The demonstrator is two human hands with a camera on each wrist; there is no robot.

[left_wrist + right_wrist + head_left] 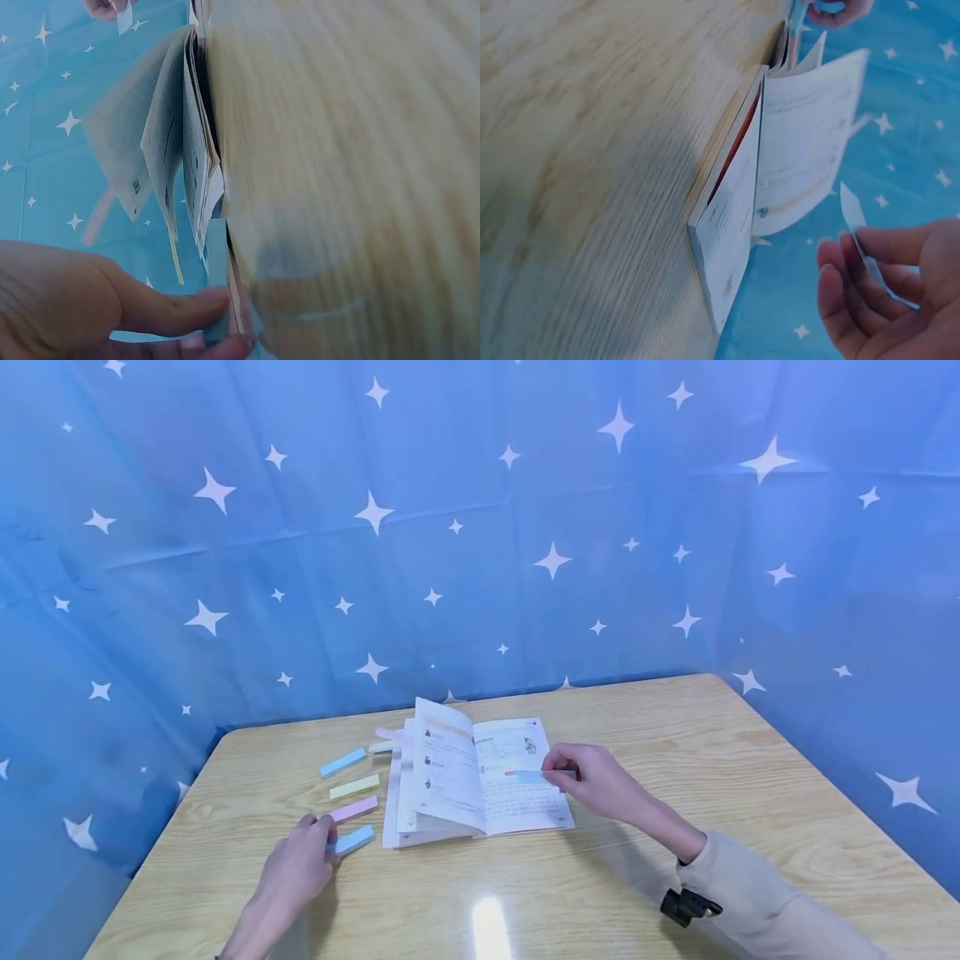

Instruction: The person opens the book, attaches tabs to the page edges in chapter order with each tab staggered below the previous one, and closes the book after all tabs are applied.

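An open book lay on a light wooden table, near its far left part, with several pages standing up from the spine. Small pink tabs stuck out from the top left of the book.

The person's right hand was over the right-hand page. Its thumb and fingers pinched one pale blue sticky strip, held roughly flat just above the printed text. The right wrist view showed the same strip gripped between curled fingertips, clear of the page edge.

The left hand rested on the table to the left of the book. Its fingertips touched a blue sticky pad lying close to the book's lower left corner. In the left wrist view the thumb and a finger lay on either side of that pad in a light pinch.

Three further pads lay in a loose column beyond it, apart from each other: a pink pad, a yellow-green pad and another blue pad farthest away.

A blue cloth with white stars hung behind and on both sides of the table. The right forearm wore a beige sleeve with a dark strap at the wrist.
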